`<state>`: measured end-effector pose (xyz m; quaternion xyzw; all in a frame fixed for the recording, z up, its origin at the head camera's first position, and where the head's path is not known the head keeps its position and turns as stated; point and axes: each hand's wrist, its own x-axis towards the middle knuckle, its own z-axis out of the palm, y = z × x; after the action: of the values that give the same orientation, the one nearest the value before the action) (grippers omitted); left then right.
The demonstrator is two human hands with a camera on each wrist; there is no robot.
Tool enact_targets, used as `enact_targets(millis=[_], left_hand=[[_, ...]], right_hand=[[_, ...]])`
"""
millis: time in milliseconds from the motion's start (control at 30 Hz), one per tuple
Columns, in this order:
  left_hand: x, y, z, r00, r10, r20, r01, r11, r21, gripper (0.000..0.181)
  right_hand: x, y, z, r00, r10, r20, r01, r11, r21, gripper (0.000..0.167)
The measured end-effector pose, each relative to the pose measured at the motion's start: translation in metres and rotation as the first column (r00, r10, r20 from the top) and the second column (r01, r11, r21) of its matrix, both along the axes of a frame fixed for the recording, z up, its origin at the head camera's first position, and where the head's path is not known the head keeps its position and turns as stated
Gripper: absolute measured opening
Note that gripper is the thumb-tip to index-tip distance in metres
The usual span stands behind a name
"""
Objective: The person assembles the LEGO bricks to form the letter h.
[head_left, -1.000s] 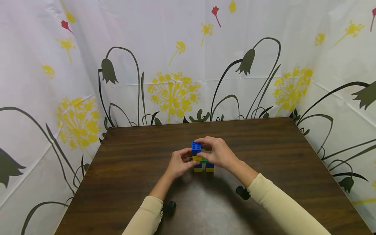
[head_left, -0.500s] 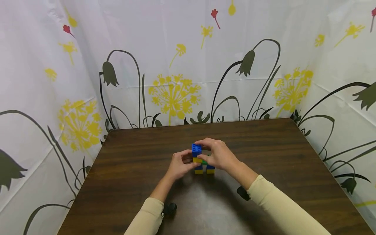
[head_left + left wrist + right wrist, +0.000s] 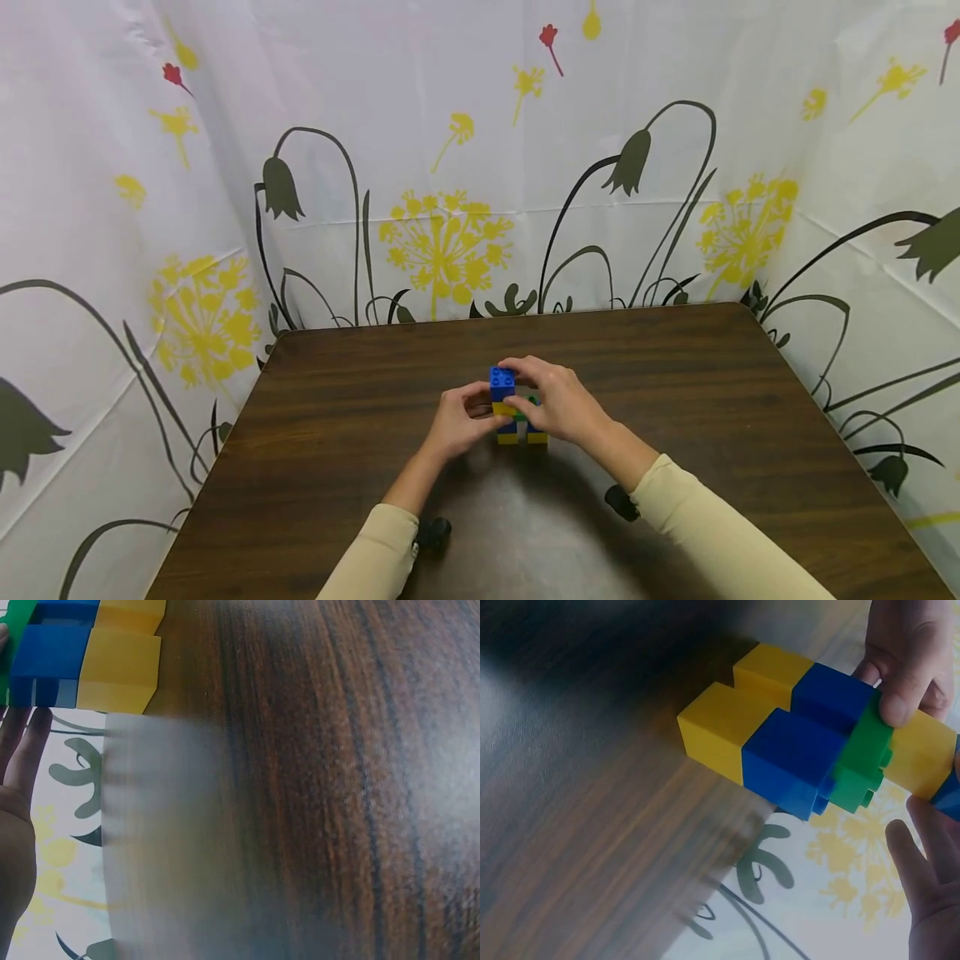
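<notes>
A small structure of toy building bricks stands on the brown table [image 3: 337,467], in front of me. Two legs, each a yellow brick [image 3: 720,731] under a blue brick [image 3: 787,754], carry a green brick [image 3: 862,761] across their tops. On the green brick's left end is another yellow brick [image 3: 922,754], topped by a blue brick [image 3: 502,382]. My left hand [image 3: 454,422] grips the structure from the left, its thumb at the green and upper yellow bricks. From the right, my right hand [image 3: 561,403] pinches the top blue brick between thumb and fingers, partly covering the green brick.
A white curtain [image 3: 480,75] printed with flowers hangs behind the table and along both sides. Black wrist cameras, on the left wrist [image 3: 433,533] and the right wrist [image 3: 621,503], sit below the hands, near the sleeve cuffs.
The head view has tilted slightly, lowering everything a little in the picture. My right hand has shifted very slightly; both hands keep hold of the bricks, and the structure stays in place.
</notes>
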<state>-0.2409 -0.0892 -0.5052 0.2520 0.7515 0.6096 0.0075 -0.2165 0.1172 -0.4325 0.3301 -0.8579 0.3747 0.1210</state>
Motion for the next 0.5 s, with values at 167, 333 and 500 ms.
enact_targets(millis=[167,333,500], left_hand=[[-0.0007,0.0014,-0.0018,1.0,-0.013,-0.008,0.014,1.0,0.004,0.037],[-0.0004,0.0032,-0.0012,1.0,-0.007,0.018,0.007,1.0,-0.005,0.039],[0.0007,0.0044,0.0018,1.0,-0.023,0.005,0.024,0.999,-0.022,0.04]], right_hand=[[0.0003,0.0034,-0.004,0.999,-0.004,-0.041,0.005,1.0,0.022,0.052],[0.0003,0.0072,-0.0074,0.996,0.008,-0.083,-0.007,1.0,0.02,0.058],[0.0004,0.01,-0.0105,0.996,0.009,-0.09,-0.008,1.0,0.014,0.061]])
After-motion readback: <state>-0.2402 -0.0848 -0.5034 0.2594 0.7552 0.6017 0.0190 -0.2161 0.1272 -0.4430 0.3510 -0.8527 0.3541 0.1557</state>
